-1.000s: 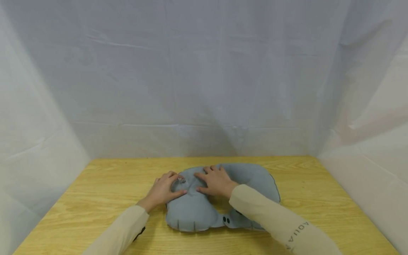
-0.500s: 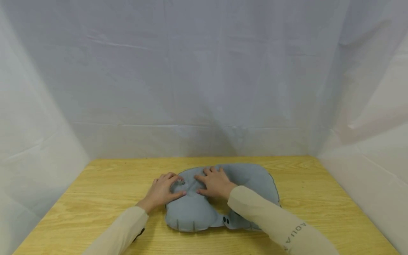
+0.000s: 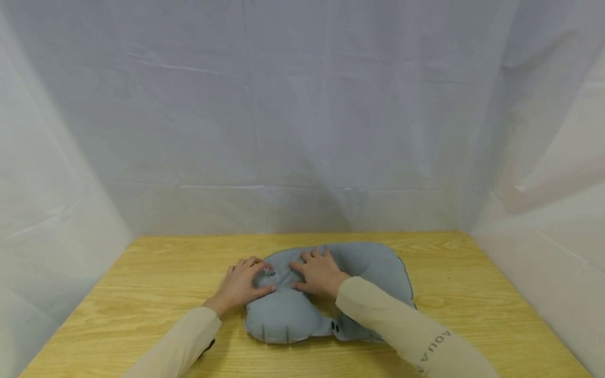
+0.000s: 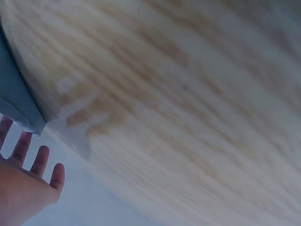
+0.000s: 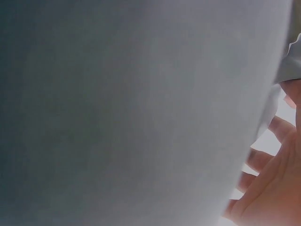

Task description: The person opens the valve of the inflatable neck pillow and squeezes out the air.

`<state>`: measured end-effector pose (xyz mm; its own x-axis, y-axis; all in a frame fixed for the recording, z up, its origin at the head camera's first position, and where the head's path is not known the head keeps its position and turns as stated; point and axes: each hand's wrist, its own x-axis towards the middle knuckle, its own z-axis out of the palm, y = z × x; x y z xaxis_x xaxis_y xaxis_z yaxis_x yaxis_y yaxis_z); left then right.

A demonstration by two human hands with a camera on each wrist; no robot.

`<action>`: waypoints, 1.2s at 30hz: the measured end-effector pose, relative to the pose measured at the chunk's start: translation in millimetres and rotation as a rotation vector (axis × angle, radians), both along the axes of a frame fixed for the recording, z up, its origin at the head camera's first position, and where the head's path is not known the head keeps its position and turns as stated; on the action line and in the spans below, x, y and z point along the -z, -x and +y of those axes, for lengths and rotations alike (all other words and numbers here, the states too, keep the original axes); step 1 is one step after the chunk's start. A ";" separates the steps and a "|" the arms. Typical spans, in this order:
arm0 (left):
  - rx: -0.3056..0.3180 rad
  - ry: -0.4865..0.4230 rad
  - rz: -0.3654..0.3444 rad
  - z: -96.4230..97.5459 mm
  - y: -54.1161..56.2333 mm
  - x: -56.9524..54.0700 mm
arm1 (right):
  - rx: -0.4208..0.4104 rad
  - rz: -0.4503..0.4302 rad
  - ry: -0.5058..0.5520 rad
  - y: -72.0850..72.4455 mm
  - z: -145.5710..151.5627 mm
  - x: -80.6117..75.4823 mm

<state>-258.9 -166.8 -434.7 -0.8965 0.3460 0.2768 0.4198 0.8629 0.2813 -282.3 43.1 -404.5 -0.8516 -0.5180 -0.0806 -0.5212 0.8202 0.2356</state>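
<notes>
A grey-blue inflatable neck pillow (image 3: pixel 283 315) lies on the table, its two ends meeting at a snap strap (image 3: pixel 334 326) at the front. Over its left lobe rests my left hand (image 3: pixel 240 282), thumb and fingers spread apart. The index fingertip is at a small clear air valve (image 3: pixel 269 271); whether it presses the valve is too small to tell. My right hand (image 3: pixel 322 273) lies with spread fingers on the pillow's back left part, pressing creases into the fabric. In the right wrist view the pillow (image 5: pixel 141 113) fills most of the frame, beside the right hand (image 5: pixel 275 179).
The wooden table (image 3: pixel 165 283) extends around the pillow on all sides. White sheeting (image 3: pixel 293 115) hangs behind it and along both sides. The right sleeve (image 3: pixel 406 325) covers part of the pillow's right lobe.
Both hands stay on the pillow in nearly the same place. The right forearm has shifted very slightly left, and the valve sits slightly lower.
</notes>
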 end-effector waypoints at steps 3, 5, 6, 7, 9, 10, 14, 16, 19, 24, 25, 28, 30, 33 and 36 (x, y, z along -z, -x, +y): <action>0.001 0.003 0.001 0.4 0.2 0.9 | 0.001 -0.004 -0.005 -0.8 -0.1 -0.7; 0.001 0.004 0.000 0.3 0.6 1.9 | 0.001 -0.008 -0.010 -1.0 0.1 -1.0; 0.002 0.007 -0.002 0.3 0.7 2.3 | 0.000 -0.010 -0.011 -1.1 0.2 -1.1; 0.001 0.010 0.001 0.3 0.9 2.8 | -0.001 -0.011 -0.013 -1.2 0.2 -1.3; 0.000 0.016 0.000 0.5 1.1 3.3 | -0.002 -0.012 -0.017 -1.3 0.4 -1.2; -0.001 0.019 -0.002 0.4 1.3 3.7 | -0.002 -0.012 -0.020 -1.2 0.3 -0.7; -0.006 0.031 -0.010 0.6 1.0 3.8 | -0.002 -0.009 -0.030 -0.6 0.2 2.1; -0.007 0.038 -0.002 0.7 0.8 4.0 | -0.004 -0.005 -0.037 -0.6 0.2 3.4; -0.008 0.046 0.005 0.9 1.1 4.4 | -0.005 -0.007 -0.044 -1.0 0.3 4.1; -0.012 0.064 0.000 1.1 1.3 4.5 | -0.006 -0.023 -0.052 -1.8 0.5 3.3; -0.013 0.068 -0.002 1.1 1.3 4.7 | -0.005 -0.028 -0.054 -2.3 0.6 2.8; -0.014 0.079 -0.007 1.2 1.4 4.9 | 0.001 -0.048 -0.051 -3.7 0.8 1.7; -0.014 0.083 -0.010 1.3 1.9 5.3 | 0.005 -0.061 -0.048 -4.6 0.9 1.6; -0.012 0.080 -0.017 1.3 2.1 6.0 | 0.009 -0.068 -0.047 -5.7 1.5 1.9; -0.013 0.073 -0.033 1.1 1.9 6.4 | 0.012 -0.075 -0.038 -6.4 2.0 2.5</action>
